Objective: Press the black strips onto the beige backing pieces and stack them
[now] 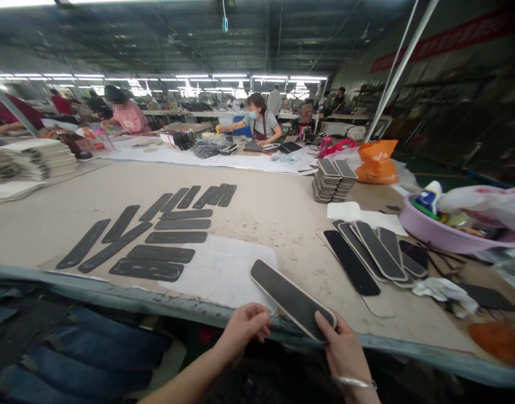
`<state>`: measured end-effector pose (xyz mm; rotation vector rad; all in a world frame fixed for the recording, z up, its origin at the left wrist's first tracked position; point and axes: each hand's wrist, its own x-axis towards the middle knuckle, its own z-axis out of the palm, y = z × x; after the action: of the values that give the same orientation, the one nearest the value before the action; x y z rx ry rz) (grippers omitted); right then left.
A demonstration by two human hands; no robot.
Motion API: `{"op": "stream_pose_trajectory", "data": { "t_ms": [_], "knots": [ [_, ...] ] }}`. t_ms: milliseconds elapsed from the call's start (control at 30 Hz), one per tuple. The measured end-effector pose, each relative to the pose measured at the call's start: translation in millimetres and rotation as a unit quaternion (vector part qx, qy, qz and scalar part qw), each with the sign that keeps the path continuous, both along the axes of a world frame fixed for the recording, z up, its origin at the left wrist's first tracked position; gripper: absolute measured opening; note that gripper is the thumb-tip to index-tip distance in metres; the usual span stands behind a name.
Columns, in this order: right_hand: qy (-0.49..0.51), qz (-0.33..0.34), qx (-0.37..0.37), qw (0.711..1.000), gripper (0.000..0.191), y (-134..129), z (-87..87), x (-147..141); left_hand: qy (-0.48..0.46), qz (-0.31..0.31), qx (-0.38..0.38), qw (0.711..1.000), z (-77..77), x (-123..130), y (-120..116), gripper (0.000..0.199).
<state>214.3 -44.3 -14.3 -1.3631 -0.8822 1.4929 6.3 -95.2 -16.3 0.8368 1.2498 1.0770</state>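
My right hand (345, 345) grips the near end of a long dark panel with rounded corners and a pale rim (288, 294), thumb on top. The panel slants up and away over the table edge. Just left of it is my left hand (246, 326), its fingers curled in and closed; whatever may be in them is hidden. A loose pile of similar panels (379, 249) lies to the right, a plain black one (352, 262) at its front. To the left, several dark, shiny strips (147, 269) are spread on the table, some overlapping a white sheet (223, 269).
A tan-covered table (282, 196) spans the view. Stacked panels (335, 179) stand at the back right, near an orange bag (377, 161) and a purple basin (446, 227). White stacks (42, 160) sit far left. Across the table a person (261, 120) works.
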Motion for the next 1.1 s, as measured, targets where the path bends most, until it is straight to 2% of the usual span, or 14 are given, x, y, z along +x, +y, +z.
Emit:
{"op": "stream_pose_trajectory", "data": {
  "t_ms": [33, 100, 167, 233, 267, 333, 500, 700, 933, 1100],
  "knots": [
    [0.033, -0.011, -0.004, 0.999, 0.042, -5, 0.6, -3, -0.100, -0.031, -0.043, 0.994, 2.3, 13, -4, 0.032],
    [0.065, -0.018, -0.012, 0.998, 0.040, -16, 2.2, -7, -0.247, -0.058, -0.066, 0.965, 7.0, 35, -6, 0.036],
    [0.074, -0.010, -0.021, 0.997, 0.039, -27, 2.3, -9, -0.324, -0.005, -0.048, 0.945, 10.8, 50, 1, 0.036],
    [0.072, 0.002, -0.027, 0.997, 0.039, -38, -0.4, -8, -0.357, 0.089, -0.044, 0.929, 13.4, 57, 11, 0.035],
    [0.064, 0.009, -0.029, 0.997, 0.039, -43, -2.6, -6, -0.362, 0.128, -0.049, 0.922, 14.6, 58, 16, 0.034],
    [0.041, 0.025, -0.025, 0.999, 0.040, -51, -7.7, -2, -0.359, 0.163, -0.049, 0.918, 17.7, 57, 25, 0.032],
    [0.004, 0.015, -0.002, 1.000, 0.043, -57, -14.5, 10, -0.330, 0.157, -0.007, 0.931, 29.8, 40, 32, 0.029],
    [-0.028, 0.010, -0.012, 0.999, 0.045, -56, -8.4, 17, -0.316, 0.203, -0.006, 0.927, 36.5, 16, 41, 0.027],
    [-0.093, 0.052, -0.015, 0.994, 0.049, -64, 15.2, 10, -0.272, 0.238, 0.018, 0.932, 32.8, -1, 55, 0.028],
    [-0.131, 0.033, -0.003, 0.991, 0.052, -64, 10.0, 5, -0.237, 0.247, 0.013, 0.940, 24.5, -6, 60, 0.025]
  ]
}}
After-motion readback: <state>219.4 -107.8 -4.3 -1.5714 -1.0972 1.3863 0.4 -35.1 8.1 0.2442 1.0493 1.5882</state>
